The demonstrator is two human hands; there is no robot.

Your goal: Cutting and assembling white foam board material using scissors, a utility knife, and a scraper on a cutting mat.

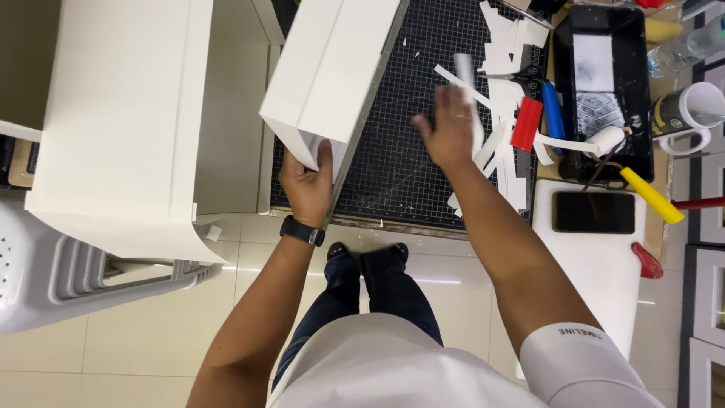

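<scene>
Two hands: left hand (308,181) grip holds stiff white board (328,72), right hand (447,128) pinches a paper strip (464,72) (blurred).

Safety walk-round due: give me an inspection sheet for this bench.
Surface: black gridded cutting mat, partly bare.
Job's things: folded white card panel, held over the mat's left edge.
Clutter: white paper offcut strips; black paint tray with yellow-handled roller; black phone; white mug.
Grippers: left hand grips the panel's corner; right hand blurred, lifting one strip.
Cables: nothing seen.
Surroundings: pale tiled floor; stacked white plastic chairs.
</scene>
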